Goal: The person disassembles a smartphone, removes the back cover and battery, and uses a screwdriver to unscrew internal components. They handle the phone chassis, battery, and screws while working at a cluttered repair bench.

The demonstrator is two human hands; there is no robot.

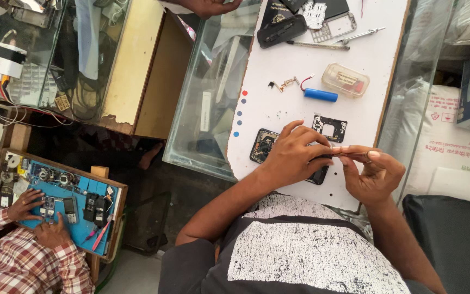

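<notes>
Both hands pinch a tiny part betw. fingertips: left hand (pixel 292 155), right hand (pixel 373 174), over opened phone (pixel 265 146). Risk: part slips, drops off white tabletop (pixel 278 103) edge.

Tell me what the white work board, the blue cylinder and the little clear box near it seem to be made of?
The white work board looks like painted or laminated wood: matte white top, brown chipped edge. The blue cylinder seems to be a small battery cell in glossy plastic wrap, with red and white wires at one end. The clear box looks like see-through plastic, slightly yellowed, its contents showing through.
</notes>
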